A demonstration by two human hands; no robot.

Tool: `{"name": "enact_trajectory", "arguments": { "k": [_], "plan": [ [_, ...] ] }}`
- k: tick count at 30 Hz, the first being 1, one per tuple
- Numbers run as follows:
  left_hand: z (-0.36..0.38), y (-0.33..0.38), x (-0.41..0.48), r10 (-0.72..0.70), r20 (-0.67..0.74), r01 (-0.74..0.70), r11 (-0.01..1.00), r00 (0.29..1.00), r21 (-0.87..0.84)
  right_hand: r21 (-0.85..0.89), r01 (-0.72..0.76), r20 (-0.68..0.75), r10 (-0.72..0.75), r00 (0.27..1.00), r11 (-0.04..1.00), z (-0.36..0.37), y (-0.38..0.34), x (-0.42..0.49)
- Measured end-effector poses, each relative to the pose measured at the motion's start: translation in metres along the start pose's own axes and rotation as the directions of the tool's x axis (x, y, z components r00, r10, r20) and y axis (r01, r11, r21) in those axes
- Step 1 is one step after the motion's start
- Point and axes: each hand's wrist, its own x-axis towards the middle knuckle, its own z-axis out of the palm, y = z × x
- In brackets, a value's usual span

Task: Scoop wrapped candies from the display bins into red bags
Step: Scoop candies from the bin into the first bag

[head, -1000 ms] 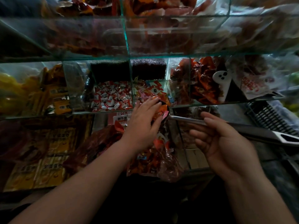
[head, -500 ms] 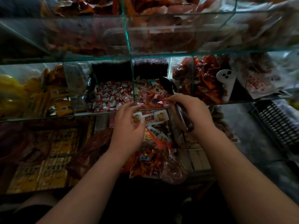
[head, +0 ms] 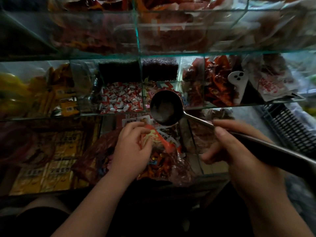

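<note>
Ladle swung level, bowl seemingly empty, just above the red bag; my right hand gripped its handle, left hand pinched the bag's mouth. I judged the mouth needed holding wide.

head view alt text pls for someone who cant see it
A person's right hand holds a long metal ladle with its bowl raised above a red bag that the left hand grips at the top. Behind are glass bins of wrapped candies in dim light.
</note>
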Motion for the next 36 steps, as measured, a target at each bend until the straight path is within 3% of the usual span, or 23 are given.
{"name": "enact_trajectory", "arguments": {
  "k": [5,10,14,18,20,22,24,27,32,36],
  "plan": [
    [-0.002,-0.014,-0.035,-0.035,0.086,0.010,0.961,0.996,0.278,-0.049,-0.096,0.069,0.099,0.993,0.994,-0.018,-0.007,-0.035],
    [0.004,-0.022,-0.051,-0.127,0.240,0.050,0.952,0.963,0.301,-0.309,-0.101,0.267,0.189,0.945,0.946,0.000,0.027,-0.038],
    [0.006,-0.025,-0.058,-0.117,0.252,0.044,0.960,0.961,0.276,-0.620,0.173,0.505,0.221,0.834,0.765,0.022,0.070,-0.020],
    [0.005,-0.028,-0.062,-0.105,0.254,0.043,0.971,0.962,0.237,-0.798,0.254,0.511,0.387,0.768,0.547,0.052,0.112,-0.014],
    [0.006,-0.028,-0.062,-0.100,0.253,0.044,0.974,0.962,0.221,-0.786,0.139,0.426,0.364,0.829,0.603,0.064,0.127,-0.018],
    [0.008,-0.028,-0.063,-0.104,0.250,0.051,0.976,0.963,0.213,-0.698,-0.086,0.268,0.370,0.890,0.711,0.073,0.136,-0.020],
    [0.008,-0.028,-0.064,-0.110,0.245,0.059,0.977,0.963,0.203,-0.581,-0.290,0.165,0.458,0.873,0.761,0.076,0.138,-0.017],
    [0.006,-0.030,-0.065,-0.094,0.231,0.052,0.982,0.968,0.181,-0.432,-0.453,0.146,0.556,0.818,0.780,0.066,0.133,-0.012],
    [0.005,-0.031,-0.067,-0.084,0.238,0.042,0.983,0.968,0.176,-0.455,-0.453,0.151,0.568,0.809,0.767,0.059,0.131,-0.017],
    [0.007,-0.031,-0.067,-0.077,0.249,0.032,0.983,0.965,0.182,-0.575,-0.213,0.247,0.416,0.875,0.790,0.077,0.134,-0.034]
  ]
}}
